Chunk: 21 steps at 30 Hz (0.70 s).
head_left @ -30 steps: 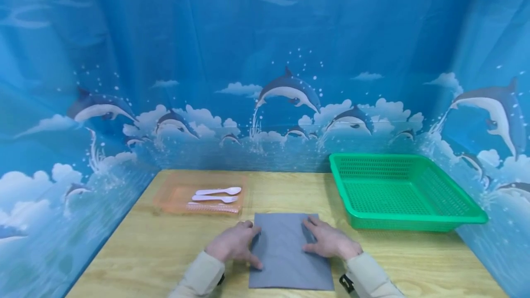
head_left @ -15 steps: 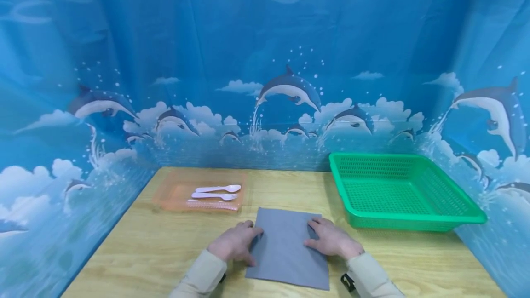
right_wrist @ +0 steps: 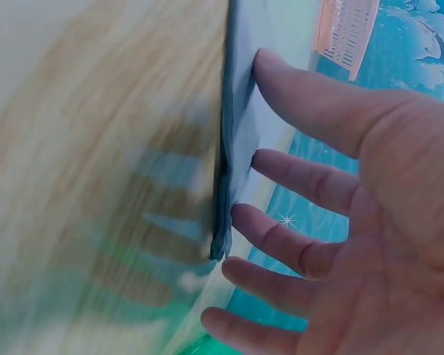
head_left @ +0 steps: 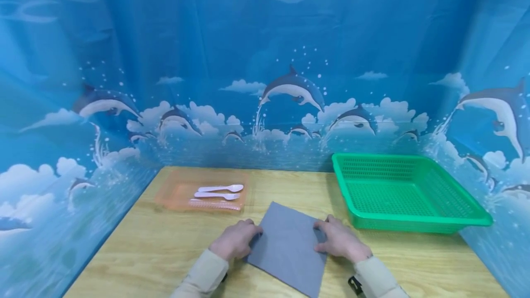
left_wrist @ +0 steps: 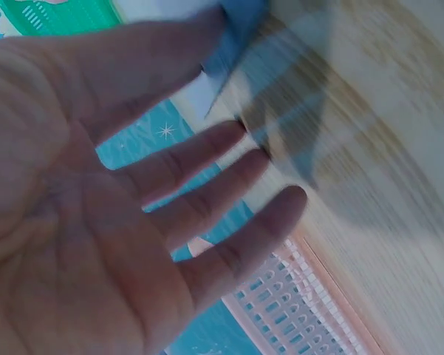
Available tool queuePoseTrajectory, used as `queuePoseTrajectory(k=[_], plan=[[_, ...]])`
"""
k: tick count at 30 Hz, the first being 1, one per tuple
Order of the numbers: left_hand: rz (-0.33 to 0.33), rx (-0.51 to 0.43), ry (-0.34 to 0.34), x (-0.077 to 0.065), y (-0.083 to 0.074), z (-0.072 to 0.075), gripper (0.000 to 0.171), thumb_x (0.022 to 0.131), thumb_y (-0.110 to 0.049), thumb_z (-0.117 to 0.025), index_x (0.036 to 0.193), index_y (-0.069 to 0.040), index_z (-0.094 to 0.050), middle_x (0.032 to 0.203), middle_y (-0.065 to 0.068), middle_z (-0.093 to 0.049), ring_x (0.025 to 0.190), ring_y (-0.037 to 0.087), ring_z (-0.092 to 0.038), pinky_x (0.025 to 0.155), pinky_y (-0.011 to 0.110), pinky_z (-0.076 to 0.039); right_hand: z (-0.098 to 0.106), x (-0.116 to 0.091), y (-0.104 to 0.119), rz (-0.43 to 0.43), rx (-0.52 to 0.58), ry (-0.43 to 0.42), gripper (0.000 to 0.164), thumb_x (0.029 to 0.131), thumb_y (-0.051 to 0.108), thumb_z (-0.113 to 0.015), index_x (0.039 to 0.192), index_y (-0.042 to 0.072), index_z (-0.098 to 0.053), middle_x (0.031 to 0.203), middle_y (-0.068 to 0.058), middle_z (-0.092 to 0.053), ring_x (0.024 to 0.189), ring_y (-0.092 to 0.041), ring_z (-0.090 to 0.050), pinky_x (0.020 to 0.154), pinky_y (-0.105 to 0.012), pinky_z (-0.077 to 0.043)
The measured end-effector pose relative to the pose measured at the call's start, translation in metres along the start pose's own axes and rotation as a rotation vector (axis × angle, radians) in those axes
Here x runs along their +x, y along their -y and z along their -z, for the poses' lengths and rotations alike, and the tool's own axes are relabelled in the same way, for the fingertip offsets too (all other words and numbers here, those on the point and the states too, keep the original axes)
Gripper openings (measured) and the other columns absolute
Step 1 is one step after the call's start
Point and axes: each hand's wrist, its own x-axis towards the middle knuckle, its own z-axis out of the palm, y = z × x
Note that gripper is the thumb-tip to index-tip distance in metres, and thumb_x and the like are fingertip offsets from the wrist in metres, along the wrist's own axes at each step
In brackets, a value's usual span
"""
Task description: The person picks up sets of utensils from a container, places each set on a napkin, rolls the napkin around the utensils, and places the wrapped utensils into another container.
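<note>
A folded grey cloth (head_left: 287, 252) lies flat on the table in the head view, turned at a slant with one corner pointing away. My left hand (head_left: 236, 239) touches its left edge with fingers spread. Its thumb (left_wrist: 162, 63) meets the cloth corner in the left wrist view, while the other fingers extend past it, nearly straight. Along the right edge, my right hand (head_left: 341, 240) rests its fingertips on the cloth. The right wrist view shows the thumb (right_wrist: 303, 89) and fingers on its upper face, fairly straight, and the layered cloth edge (right_wrist: 225, 177).
At the back left stands a pale orange basket (head_left: 169, 192) holding a white spoon (head_left: 221, 188), a white fork (head_left: 217, 195) and another white piece partly behind its wall. A green perforated basket (head_left: 414, 220) stands at the right. A dolphin-printed curtain (head_left: 207, 82) surrounds the wooden table (head_left: 136, 247).
The cloth has turned clockwise from nearly square to a clear slant, its far edge shifting right and its near edge left at first. Both hands stay at its sides.
</note>
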Motion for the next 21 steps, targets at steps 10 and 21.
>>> queuePoseTrajectory(k=[10,21], plan=[[0.095,0.033,-0.048,0.0024,-0.0037,-0.0043,0.056,0.073,0.006,-0.071,0.120,-0.024,-0.069,0.103,0.008,-0.064,0.092,0.028,-0.061,0.070,0.046,-0.053,0.0040,0.0031,-0.0020,-0.024,0.030,-0.020,0.033,0.066,0.024,-0.088,0.089,0.012,-0.068,0.095,-0.001,-0.064,0.086,-0.021,-0.061,0.080,-0.045,-0.052],[0.080,0.063,-0.091,0.0052,-0.0015,-0.0069,0.056,0.077,0.004,-0.069,0.121,-0.029,-0.069,0.107,0.009,-0.063,0.094,0.029,-0.058,0.068,0.046,-0.053,0.0076,0.0036,-0.0050,-0.038,0.054,-0.069,0.022,0.066,0.010,-0.086,0.067,0.017,-0.065,0.072,0.005,-0.062,0.069,-0.013,-0.056,0.064,-0.035,-0.049]])
